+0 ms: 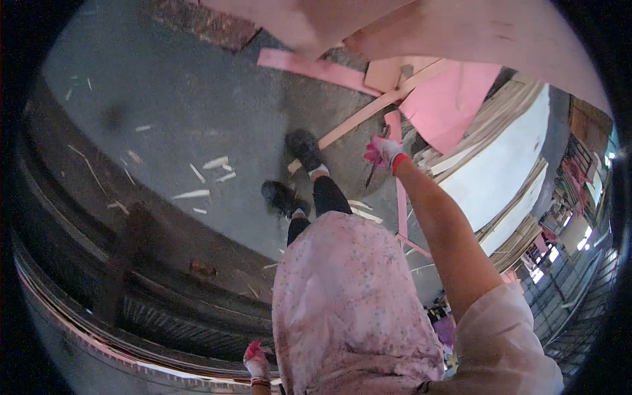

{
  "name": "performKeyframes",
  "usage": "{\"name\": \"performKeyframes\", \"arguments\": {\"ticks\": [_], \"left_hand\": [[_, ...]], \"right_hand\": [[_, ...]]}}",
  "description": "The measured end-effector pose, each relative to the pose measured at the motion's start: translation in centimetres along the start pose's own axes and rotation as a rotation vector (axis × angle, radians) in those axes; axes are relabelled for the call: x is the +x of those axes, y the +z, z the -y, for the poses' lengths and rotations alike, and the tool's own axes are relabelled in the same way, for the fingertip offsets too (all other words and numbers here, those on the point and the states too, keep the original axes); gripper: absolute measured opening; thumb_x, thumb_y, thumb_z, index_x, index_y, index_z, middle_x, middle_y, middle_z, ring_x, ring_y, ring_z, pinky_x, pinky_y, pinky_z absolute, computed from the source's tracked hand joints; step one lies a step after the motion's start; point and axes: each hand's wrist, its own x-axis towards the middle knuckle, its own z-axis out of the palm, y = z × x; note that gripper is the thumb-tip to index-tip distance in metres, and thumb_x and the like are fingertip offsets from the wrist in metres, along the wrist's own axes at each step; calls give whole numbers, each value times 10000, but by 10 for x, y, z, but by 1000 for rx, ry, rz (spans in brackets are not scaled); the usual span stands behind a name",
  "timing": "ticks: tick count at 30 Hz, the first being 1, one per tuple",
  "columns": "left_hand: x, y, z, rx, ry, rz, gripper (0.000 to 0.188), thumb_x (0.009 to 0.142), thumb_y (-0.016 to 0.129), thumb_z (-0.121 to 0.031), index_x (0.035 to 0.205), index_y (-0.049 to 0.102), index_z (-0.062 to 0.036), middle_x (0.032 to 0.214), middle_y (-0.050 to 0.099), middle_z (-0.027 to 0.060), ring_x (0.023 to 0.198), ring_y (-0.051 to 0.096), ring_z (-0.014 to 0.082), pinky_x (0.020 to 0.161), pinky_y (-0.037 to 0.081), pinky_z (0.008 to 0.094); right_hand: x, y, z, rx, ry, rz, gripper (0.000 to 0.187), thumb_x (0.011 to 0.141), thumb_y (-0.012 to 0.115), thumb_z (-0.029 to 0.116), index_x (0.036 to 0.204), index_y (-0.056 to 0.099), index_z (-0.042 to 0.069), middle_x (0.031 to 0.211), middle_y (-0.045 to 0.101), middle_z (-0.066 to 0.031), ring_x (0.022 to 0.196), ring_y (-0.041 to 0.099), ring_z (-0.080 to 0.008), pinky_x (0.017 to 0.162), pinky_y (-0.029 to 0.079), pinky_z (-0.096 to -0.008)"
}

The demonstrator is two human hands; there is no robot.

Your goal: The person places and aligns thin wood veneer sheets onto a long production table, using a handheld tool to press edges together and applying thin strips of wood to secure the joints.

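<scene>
My right hand (pixel 384 153), in a white glove with pink fingers and a red band at the wrist, is closed round a thin dark tool (pixel 371 175). The tool looks narrow and blade-like; its exact kind is too small to make out. Just beyond that hand are a pink strip (pixel 393 125) and a long pale wooden strip (pixel 359 128). My left hand (pixel 257 362), gloved the same way, hangs low beside my pink patterned apron (pixel 349 283). Its fingers are small and blurred, and I see nothing held in them.
Pink sheets (pixel 454 99) and another pink strip (pixel 316 69) lie ahead on the right. Stacked thin sheets (pixel 494 164) with pale tops stand at my right. Wood splinters (pixel 216 162) litter the grey floor. Dark machinery with long rails (pixel 151 263) runs along my left.
</scene>
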Motion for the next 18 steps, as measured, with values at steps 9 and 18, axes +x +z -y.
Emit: {"name": "performKeyframes", "arguments": {"ticks": [9,18], "left_hand": [[15,-12,66,-270,-200,-129,290,876,452,-105,1037,628,60,1104,644,164,1027,595,255,975,438,345],[55,-3,89,-460,-112,-83,397,930,407,-174,1233,530,52,1269,548,165,1149,531,253,1018,400,347]], "right_hand": [[128,48,-42,271,-68,84,552,827,698,245,1245,370,94,1143,484,-139,880,627,-374,682,502,-512],[170,106,-15,411,160,20,453,821,690,221,1173,427,113,975,578,-168,680,588,-281,617,517,-436]]}}
